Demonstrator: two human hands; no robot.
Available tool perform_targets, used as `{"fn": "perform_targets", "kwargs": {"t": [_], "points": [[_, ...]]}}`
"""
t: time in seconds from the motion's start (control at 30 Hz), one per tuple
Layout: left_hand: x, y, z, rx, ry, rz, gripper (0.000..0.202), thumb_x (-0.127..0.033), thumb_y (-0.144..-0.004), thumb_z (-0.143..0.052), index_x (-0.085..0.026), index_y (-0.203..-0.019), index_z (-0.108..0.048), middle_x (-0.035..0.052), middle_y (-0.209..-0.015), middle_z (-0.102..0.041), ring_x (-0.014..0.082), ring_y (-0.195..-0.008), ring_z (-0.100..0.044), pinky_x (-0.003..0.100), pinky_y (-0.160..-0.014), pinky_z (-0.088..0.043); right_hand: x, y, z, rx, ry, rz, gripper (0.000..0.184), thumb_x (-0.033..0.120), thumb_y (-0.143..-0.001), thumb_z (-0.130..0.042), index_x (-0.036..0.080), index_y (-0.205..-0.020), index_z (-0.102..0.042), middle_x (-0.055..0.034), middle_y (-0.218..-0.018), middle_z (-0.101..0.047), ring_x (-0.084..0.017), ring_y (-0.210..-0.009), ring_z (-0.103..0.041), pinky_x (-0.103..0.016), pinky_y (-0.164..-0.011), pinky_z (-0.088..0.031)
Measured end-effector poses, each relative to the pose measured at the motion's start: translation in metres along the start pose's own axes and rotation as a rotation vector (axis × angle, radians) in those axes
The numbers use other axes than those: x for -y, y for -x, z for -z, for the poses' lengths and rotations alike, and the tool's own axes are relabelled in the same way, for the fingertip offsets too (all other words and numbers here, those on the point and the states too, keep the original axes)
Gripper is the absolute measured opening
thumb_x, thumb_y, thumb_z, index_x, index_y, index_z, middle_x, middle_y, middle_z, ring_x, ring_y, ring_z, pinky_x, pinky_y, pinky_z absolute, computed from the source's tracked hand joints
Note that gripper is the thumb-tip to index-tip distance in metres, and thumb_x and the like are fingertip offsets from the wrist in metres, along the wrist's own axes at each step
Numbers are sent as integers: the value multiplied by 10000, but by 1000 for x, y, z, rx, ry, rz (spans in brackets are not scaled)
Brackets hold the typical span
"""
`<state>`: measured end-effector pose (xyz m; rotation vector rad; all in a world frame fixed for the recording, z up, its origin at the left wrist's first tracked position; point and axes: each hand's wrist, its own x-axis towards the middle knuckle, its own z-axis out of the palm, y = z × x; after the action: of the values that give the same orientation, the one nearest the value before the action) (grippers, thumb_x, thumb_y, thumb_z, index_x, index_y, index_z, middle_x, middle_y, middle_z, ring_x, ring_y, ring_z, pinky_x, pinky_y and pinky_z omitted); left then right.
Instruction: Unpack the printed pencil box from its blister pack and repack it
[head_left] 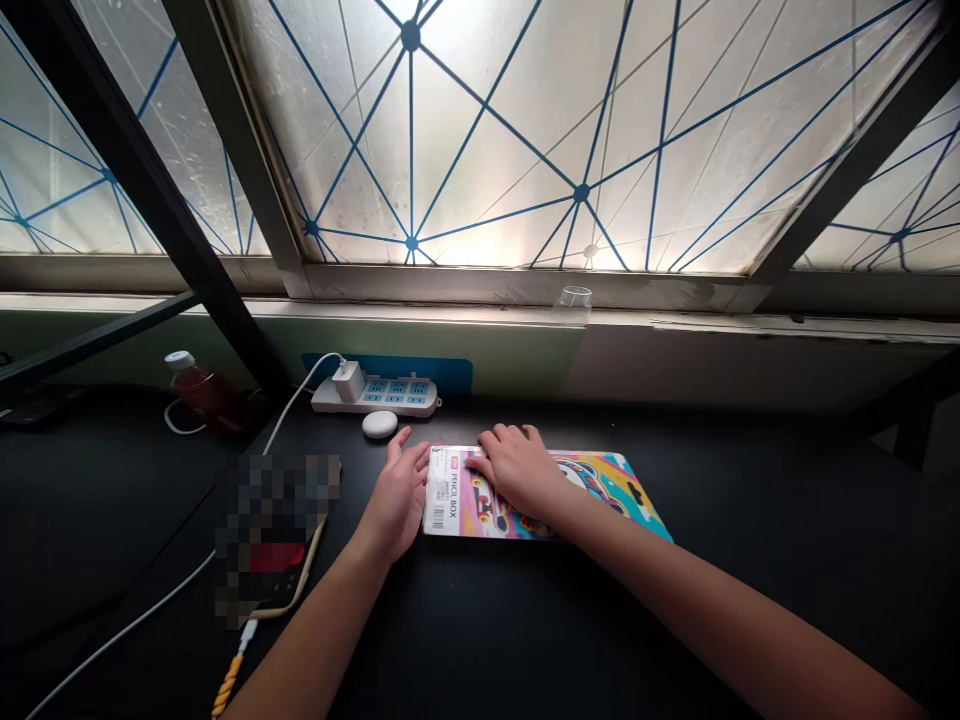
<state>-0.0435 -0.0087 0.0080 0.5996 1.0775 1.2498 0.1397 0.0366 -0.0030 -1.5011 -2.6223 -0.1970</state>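
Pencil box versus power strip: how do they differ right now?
The pencil box is a flat, multicoloured cartoon-printed case, while the power strip is plain white with blue sockets. The pencil box sits under the right hand; the power strip has a white charger plugged in. The pencil box lies nearer the person, the power strip by the wall. Both lie flat on the black desk.

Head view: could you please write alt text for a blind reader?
The right hand rests on a colourful pencil box, the left hand at its edge, on a black desk by a white power strip and frosted window.
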Motion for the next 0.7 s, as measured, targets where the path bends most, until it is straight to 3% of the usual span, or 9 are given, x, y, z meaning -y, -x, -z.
{"fn": "perform_targets", "kwargs": {"t": [0.1,0.2,0.3,0.4,0.47,0.57,0.63,0.7], "points": [[2,-2,5,-2,25,1,650,-211,-968,-525,-232,-1539,-215,113,-1050,-708,206,-873,-736,326,-784,-574,21,-11,5,-48,34,65,414,514,-1038,-428,179,-1129,-653,-139,-1117,-681,-300,-1024,-604,-537,-1066,-337],[6,-7,11,0,-186,-48,639,-248,-959,-540,-226,-1525,-244,42,-888,-688,168,-683,-688,270,-643,-538,21,-10,14,-103,57,88,421,520,-1017,-479,170,-1195,-631,-176,-1288,-626,-326,-1113,-582,-584,-1127,-259],[10,-13,18,-19,-377,-125,583,-250,-909,-606,-230,-1449,-388,-16,-811,-630,135,-611,-626,221,-558,-480,-5,6,19,-208,40,63,397,480,-1024,-484,168,-1230,-615,-186,-1370,-585,-330,-1227,-551,-570,-1142,-254],[11,-19,23,-13,-428,-162,462,-250,-869,-648,-219,-1317,-541,-33,-750,-611,140,-620,-622,212,-545,-462,-53,35,17,-294,-39,-36,432,510,-1023,-448,166,-1218,-623,-192,-1330,-605,-346,-1276,-539,-570,-1117,-298],[11,-23,25,-11,-461,-177,366,-292,-872,-642,-202,-1225,-609,-25,-696,-625,152,-600,-618,218,-522,-447,-89,57,12,-225,-168,-170,483,584,-995,-438,182,-1172,-640,-174,-1289,-632,-349,-1170,-605,-533,-1019,-412],[9,-28,27,-19,-502,-194,270,-333,-853,-661,-177,-1073,-673,1,-666,-657,159,-574,-609,223,-498,-426,-135,87,7,46,-480,-407,511,665,-952,-435,226,-1101,-648,-116,-1115,-716,-312,-988,-678,-431,-836,-521],[7,-30,27,-27,-521,-211,242,-341,-837,-675,-173,-1011,-688,14,-686,-678,160,-578,-611,224,-495,-423,-151,99,5,221,-689,-435,482,679,-913,-505,249,-1079,-648,-70,-1031,-744,-293,-933,-691,-377,-753,-538],[7,-31,28,-40,-537,-232,241,-351,-834,-676,-178,-1000,-694,16,-700,-685,158,-578,-608,222,-492,-415,-155,104,4,316,-876,-411,450,656,-851,-628,250,-1045,-649,-41,-982,-755,-278,-906,-696,-342,-708,-539]]}}
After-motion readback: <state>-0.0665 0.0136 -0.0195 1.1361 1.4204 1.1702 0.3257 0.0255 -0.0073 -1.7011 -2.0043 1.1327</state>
